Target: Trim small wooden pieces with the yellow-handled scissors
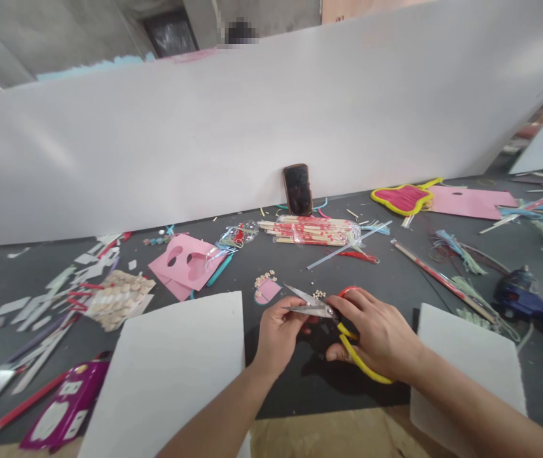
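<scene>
My right hand [381, 334] grips a pair of scissors [316, 308] with yellow and red on the handles. The blades are apart and point left, reaching over the fingertips of my left hand [278, 334]. My left fingers are pinched together right at the blades; whatever they hold is too small or hidden to make out. Just beyond the blades lie a small pink square [268, 291], a cluster of pale beads [266, 277] and a little heap of smaller beads [318, 294].
White boards flank my arms, one at left [180, 375] and one at right [472, 356]. Bundled sticks [312, 230] and a phone [298, 189] are ahead, against a white partition [205, 133]. A glue gun [529, 299] lies right; pink cut-out sheets [188, 264] and paper strips lie left.
</scene>
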Action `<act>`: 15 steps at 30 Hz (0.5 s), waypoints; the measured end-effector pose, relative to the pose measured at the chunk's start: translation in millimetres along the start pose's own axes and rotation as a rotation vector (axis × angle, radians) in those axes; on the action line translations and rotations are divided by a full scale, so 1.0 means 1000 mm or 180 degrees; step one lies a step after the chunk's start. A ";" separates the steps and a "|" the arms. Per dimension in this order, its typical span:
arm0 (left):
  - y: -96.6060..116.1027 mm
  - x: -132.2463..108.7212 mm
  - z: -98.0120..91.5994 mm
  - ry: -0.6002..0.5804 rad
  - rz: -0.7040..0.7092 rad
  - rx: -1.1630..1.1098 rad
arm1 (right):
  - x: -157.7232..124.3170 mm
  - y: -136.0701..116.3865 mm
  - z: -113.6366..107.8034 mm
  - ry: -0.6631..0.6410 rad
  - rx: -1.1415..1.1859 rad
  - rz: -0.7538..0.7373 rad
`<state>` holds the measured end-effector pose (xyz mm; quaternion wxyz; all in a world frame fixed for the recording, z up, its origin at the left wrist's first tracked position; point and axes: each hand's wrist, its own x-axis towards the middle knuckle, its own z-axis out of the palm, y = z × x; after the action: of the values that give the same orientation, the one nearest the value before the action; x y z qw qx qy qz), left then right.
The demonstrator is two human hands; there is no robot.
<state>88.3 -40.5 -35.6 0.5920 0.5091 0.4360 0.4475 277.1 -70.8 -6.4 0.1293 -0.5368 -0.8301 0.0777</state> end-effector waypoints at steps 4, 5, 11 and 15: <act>0.000 0.000 0.000 0.0053 -0.0090 -0.0032 | 0.000 0.000 0.003 0.0129 -0.0053 0.0033; -0.001 -0.001 0.000 0.0053 -0.0102 -0.0044 | 0.000 0.000 0.003 0.0143 -0.0039 0.0034; -0.003 0.000 0.002 0.0064 -0.0155 -0.0105 | -0.002 0.001 0.006 0.0225 0.0098 -0.0069; -0.004 0.000 0.003 0.0126 -0.0148 -0.0095 | -0.003 0.000 0.005 0.0178 -0.0075 -0.0026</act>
<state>91.4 -41.1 -39.6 0.6010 0.4811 0.4526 0.4501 276.8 -73.5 -11.5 0.1464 -0.5369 -0.8292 0.0523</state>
